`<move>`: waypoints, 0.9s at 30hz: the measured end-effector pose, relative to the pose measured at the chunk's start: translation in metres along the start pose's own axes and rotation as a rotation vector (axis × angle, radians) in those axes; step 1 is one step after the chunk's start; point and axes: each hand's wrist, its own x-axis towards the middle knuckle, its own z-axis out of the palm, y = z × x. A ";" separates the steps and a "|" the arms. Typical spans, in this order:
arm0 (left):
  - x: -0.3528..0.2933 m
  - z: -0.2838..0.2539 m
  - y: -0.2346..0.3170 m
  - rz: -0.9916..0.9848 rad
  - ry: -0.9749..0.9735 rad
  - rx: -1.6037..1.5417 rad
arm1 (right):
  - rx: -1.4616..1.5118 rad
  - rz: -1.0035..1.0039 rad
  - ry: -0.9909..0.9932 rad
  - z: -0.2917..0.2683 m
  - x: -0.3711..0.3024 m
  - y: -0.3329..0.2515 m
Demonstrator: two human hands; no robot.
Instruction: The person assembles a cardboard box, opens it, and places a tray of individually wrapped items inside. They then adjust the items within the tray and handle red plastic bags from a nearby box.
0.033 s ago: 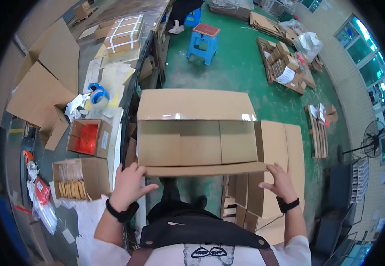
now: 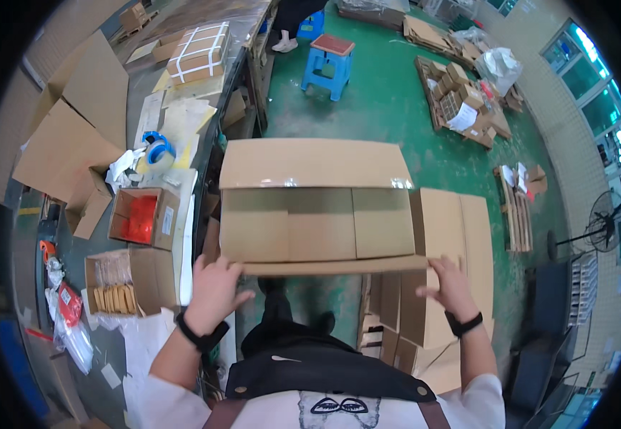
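While both hands' fingers (image 2: 210,266) grip the open carton (image 2: 317,225), its inside looks empty.

Matt brown cardboard box (image 2: 317,214), glossy green floor (image 2: 389,107)

Green floor (image 2: 389,107) with blue stool (image 2: 329,63), flattened cardboard stacks (image 2: 447,236).
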 end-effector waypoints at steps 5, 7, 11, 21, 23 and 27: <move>0.035 0.064 0.027 -0.088 0.162 0.031 | 0.215 0.125 0.181 0.067 0.022 0.012; 0.013 0.082 0.044 -0.063 0.286 0.048 | 0.159 0.189 0.274 0.092 0.000 0.015; -0.056 0.131 0.079 -0.145 0.233 0.063 | 0.159 0.158 0.389 0.124 -0.078 -0.008; -0.085 0.298 0.079 -0.949 -0.378 -0.859 | 0.642 0.492 -0.551 0.330 -0.047 -0.065; -0.022 0.258 0.086 -1.333 -0.260 -1.314 | 1.339 0.934 -0.608 0.327 -0.011 -0.046; 0.041 0.197 0.038 -1.477 0.038 -1.880 | 1.877 1.217 -0.445 0.372 0.002 -0.019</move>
